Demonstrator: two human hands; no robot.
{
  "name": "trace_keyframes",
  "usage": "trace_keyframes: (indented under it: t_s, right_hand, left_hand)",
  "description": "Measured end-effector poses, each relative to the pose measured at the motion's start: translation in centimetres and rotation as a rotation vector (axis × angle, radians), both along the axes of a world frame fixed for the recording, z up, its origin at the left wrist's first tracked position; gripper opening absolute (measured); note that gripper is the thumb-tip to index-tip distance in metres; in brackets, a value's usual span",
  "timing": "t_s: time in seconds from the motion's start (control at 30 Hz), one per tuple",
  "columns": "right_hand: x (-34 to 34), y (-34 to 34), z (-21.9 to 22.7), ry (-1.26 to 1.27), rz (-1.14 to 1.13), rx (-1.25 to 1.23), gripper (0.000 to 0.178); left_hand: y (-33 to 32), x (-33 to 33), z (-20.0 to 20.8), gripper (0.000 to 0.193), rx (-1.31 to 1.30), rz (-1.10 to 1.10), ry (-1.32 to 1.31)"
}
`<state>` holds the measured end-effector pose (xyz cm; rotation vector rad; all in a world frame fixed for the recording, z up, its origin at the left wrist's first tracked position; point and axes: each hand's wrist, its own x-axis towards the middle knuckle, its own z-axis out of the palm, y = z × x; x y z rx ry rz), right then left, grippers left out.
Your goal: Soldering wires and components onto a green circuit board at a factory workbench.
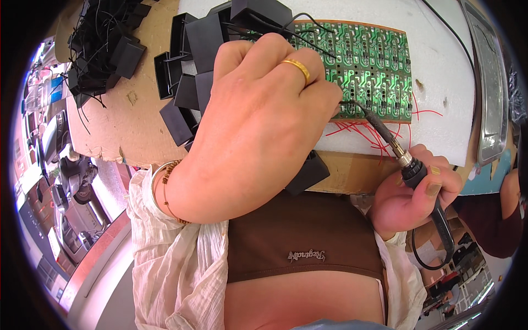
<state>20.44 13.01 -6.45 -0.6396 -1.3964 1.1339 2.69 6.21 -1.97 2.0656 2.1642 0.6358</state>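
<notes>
Gripping a black-handled soldering iron [406, 160], the right hand [421, 190] has its fingers closed around the grip, the metal tip slanting up and left to the green circuit-board panel [377, 71] beside the left fingertips. The left hand [264, 121], with a gold ring [297, 70] and bracelets [166, 190] at the wrist, arches over the panel's left portion, its fingers curled together; whether they pinch anything cannot be told, since the tips are hidden. The panel lies on a white foam sheet [443, 60], its rows of repeated circuits bearing markings too small to read. Red wires [363, 132] stick out along its near edge. Black plastic housings [206, 41] with black leads [302, 15] crowd the left side. Pale script lettering with a small emblem runs across the person's brown garment [308, 228].
</notes>
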Motion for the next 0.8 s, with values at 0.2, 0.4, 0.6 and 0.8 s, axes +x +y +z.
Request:
trace_keyframes:
  t_s: [0.2, 0.4, 0.6, 0.8]
  right_hand:
    - [-0.1, 0.0, 0.0, -0.004, 0.001, 0.003, 0.025]
    - [-0.1, 0.0, 0.1, -0.058, 0.052, 0.061, 0.025]
    - [-0.1, 0.0, 0.1, -0.073, 0.047, 0.07, 0.025]
    - [-0.6, -0.3, 0.2, -0.02, -0.033, 0.038, 0.025]
  left_hand:
    - [0.3, 0.0, 0.1, 0.012, -0.022, -0.006, 0.009]
    - [0.3, -0.1, 0.2, 0.012, -0.021, -0.003, 0.038]
    - [0.4, 0.3, 0.4, 0.013, -0.008, 0.012, 0.078]
    - [-0.4, 0.9, 1.5, 0.016, -0.027, 0.028, 0.086]
